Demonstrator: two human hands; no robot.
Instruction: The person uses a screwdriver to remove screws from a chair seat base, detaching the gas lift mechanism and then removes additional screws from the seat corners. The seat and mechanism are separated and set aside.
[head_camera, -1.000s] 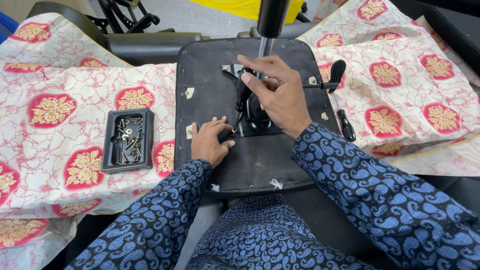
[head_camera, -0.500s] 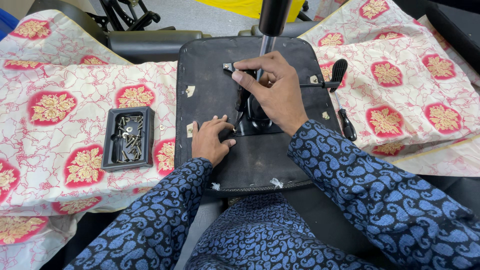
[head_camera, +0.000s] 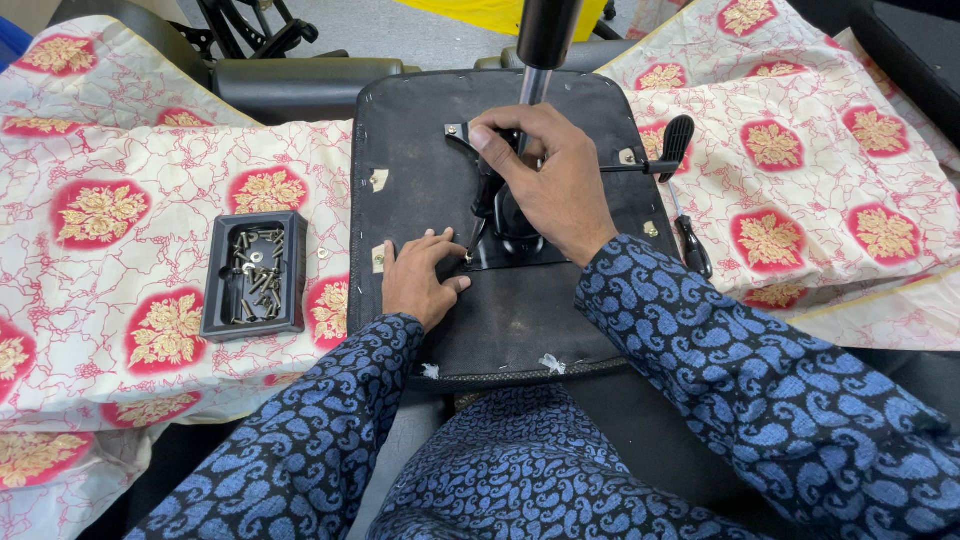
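An upturned black chair seat lies in front of me with a black metal mechanism plate bolted to its middle. My right hand is wrapped around a black-handled tool whose tip stands at the plate's left front corner. My left hand rests flat on the seat with its fingertips at that same corner, steadying the spot where the tool tip meets a screw. A chrome gas-lift column with a black sleeve rises behind my right hand.
A black tray holding several screws and washers sits on the patterned red-and-cream cloth to the left. A black lever and a screwdriver lie at the seat's right edge. Black chair armrests lie beyond the seat.
My right hand has shifted slightly up and away along the tool handle, turning it. My left hand has stayed in place at the plate's corner.
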